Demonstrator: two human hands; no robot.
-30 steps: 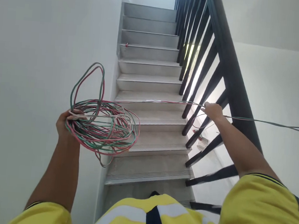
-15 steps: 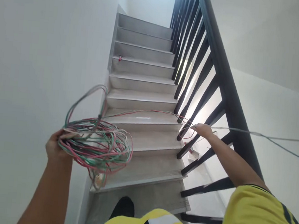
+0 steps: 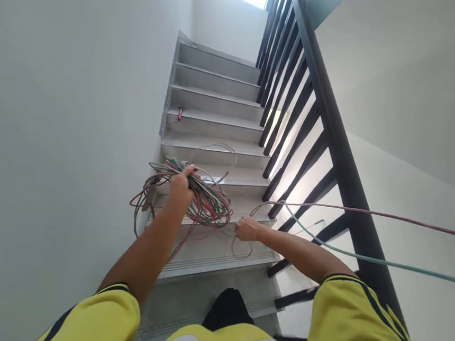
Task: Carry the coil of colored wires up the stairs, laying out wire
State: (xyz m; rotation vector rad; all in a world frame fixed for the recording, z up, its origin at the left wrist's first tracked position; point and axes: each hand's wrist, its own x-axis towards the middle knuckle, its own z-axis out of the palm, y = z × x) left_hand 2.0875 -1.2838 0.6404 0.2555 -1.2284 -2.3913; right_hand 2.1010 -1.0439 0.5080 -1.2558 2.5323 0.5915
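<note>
1. Left hand [image 3: 181, 183] has its grip closed around a coil of wire [image 3: 204, 200], a loose bundle of red, green and pale strands held out over the stairs [image 3: 205, 243], above the treads nearest the person and closer to the white wall [image 3: 68, 124] than to the railing.

2. Right hand [image 3: 247, 228] is closed on the loose wires [image 3: 365, 235] just beside the coil, lower and nearer the railing [image 3: 333, 148] side; the fingers pinch the strands, though how many they hold I cannot tell.

3. From the right hand, a red strand and a green strand run out past the dark railing posts to the right edge of the view, and their far ends are out of sight.

4. Judging from this, a good part of the wire is already gathered: many turns sit together in the left hand's bundle, with a few slack loops drooping beneath it.

5. What is left appears to be the long run trailing off to the right, not yet wound in; its remaining length cannot be judged.

6. A small red thing [image 3: 180, 113] lies on a higher step near the wall edge, well apart from both hands and too small to identify.
</note>
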